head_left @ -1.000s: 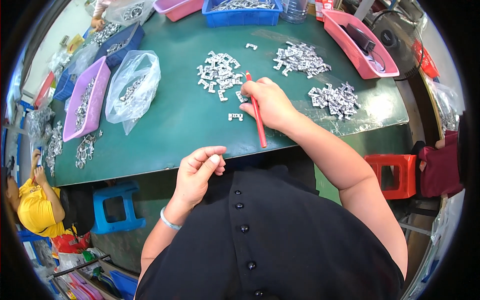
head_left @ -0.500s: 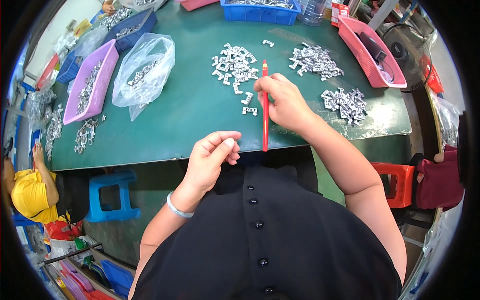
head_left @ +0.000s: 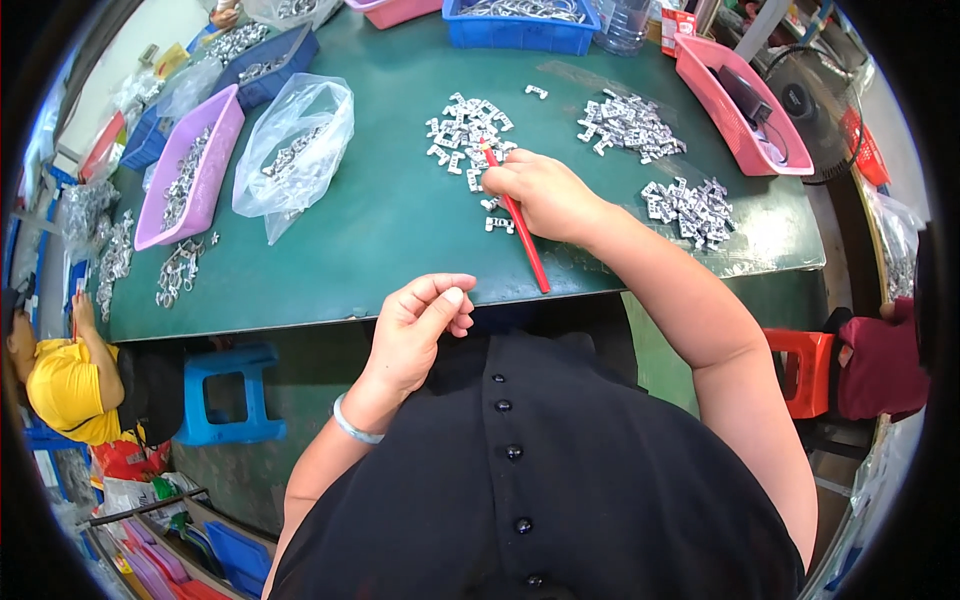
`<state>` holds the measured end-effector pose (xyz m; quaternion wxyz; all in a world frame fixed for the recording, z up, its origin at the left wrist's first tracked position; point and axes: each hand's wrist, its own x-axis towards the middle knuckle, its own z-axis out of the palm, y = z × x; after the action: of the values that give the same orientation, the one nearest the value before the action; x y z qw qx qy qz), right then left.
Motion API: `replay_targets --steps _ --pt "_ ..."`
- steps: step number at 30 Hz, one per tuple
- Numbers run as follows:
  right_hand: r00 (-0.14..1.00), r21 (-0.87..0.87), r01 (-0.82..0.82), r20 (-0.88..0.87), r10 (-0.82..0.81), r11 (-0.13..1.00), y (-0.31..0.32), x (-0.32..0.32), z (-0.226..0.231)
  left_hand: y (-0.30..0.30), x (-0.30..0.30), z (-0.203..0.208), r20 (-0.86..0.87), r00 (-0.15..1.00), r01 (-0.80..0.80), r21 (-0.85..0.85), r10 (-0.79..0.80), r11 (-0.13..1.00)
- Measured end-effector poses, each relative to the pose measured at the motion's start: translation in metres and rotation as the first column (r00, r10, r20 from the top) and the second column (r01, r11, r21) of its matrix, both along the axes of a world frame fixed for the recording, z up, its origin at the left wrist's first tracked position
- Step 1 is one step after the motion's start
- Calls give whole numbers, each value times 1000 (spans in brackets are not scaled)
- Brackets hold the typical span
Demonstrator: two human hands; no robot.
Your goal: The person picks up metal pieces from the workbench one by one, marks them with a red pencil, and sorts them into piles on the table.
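The right grip (head_left: 548, 197) clasps the red pen (head_left: 524, 243), its far tip by the silvery parts (head_left: 465, 132), its longer end nearer. The left grip (head_left: 422, 322) is curled; I cannot tell its contents.

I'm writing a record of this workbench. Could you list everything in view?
Table: one, green, centre.
Metal pieces: three heaps, silver, mid-table and right; more left.
Pen-shaped tool: one, red, mid-table.
Bags: several, clear, left.
Long basket: one, purple, left.
Other baskets: two pink, far edge and right; one red, far right.
Tubs: at least three, blue, far edge and left.
Bottle: one, clear, far edge.
Fan: one, black, right.
Stools: two, blue left, red right.
Other people: parts of three, yellow and dark red clothing, both sides and top left.
Bracelet: one, pale, left wrist.
Top: one, black, bottom centre.
Left grip: one, bare, by the near edge.
Right grip: one, bare, around the tool.
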<state>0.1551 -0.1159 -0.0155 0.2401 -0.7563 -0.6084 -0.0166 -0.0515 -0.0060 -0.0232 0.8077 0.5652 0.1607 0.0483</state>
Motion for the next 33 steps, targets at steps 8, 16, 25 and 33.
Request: replay_targets --steps 8,16,25,33 --pt "994 176 -97 -35 105 980 -7 -8 3 -1 2 1 -10 1000 -1 -14 1 1000" --pt "941 356 -337 105 321 872 -15 -66 33 -2 11 6 51 997 -40 -195 51 980" --pt "782 480 165 -596 183 862 -27 -86 10 -3 2 10 79 992 -82 -162 96 983" --pt "431 393 244 -863 264 887 -33 -90 10 -8 0 10 84 995 -58 -45 62 997"
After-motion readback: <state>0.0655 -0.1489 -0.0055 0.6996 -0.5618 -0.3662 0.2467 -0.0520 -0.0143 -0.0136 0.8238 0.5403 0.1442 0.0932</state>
